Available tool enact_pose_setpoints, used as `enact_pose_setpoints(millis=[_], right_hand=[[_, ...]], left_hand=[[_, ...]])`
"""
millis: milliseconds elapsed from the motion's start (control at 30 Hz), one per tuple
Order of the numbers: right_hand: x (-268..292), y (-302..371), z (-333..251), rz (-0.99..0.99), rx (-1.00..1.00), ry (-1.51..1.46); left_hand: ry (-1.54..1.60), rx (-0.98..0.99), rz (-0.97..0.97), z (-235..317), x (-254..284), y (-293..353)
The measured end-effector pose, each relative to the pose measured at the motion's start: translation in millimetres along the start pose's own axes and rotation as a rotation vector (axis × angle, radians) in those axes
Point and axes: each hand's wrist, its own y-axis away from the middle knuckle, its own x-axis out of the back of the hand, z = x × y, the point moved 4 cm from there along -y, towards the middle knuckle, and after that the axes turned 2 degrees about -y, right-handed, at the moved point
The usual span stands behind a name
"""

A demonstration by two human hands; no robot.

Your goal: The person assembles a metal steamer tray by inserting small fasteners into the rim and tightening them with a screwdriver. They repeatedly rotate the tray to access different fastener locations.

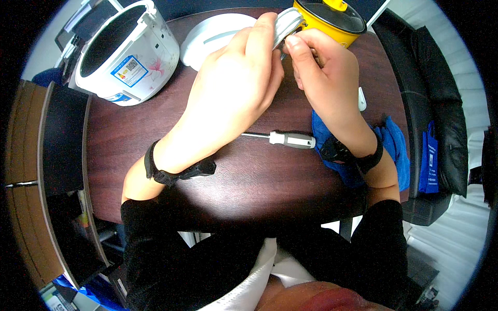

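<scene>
A bundle of white power cord [288, 25] is gripped in my left hand [236, 78], its loops showing past the fingers at the far side of the table. Close beside it, my right hand [329, 65] is closed in a pinch against the bundle's near end; what lies between thumb and finger is mostly hidden. Behind my left hand rests a white round lid-like part [199, 44], partly covered by the hand. Below both hands, a screwdriver [292, 139] with a white and grey handle lies on the table.
A white rice cooker body [155, 65] with a flower print stands far left on the dark wooden table [135, 150]. The yellow pot [332, 26] with a dark lid sits just beyond my right hand. Blue cloth [397, 147] lies under my right forearm. A black sofa [441, 78] borders the right.
</scene>
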Motion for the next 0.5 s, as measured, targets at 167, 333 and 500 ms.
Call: enact_pose_setpoints(millis=[167, 333, 500], right_hand=[[-0.4, 0.0, 1.0, -0.011, -0.017, -0.032], [-0.8, -0.2, 2.3, -0.002, -0.023, 0.0], [-1.7, -1.1, 0.2, 0.0, 0.031, 0.054]], left_hand=[[-0.074, -0.083, 0.021, -1.3, -2.1, -0.2], [-0.087, -0.102, 0.032, -0.4, -1.2, -0.1], [-0.028, -0.076, 0.055, -1.7, 1.4, -0.3]])
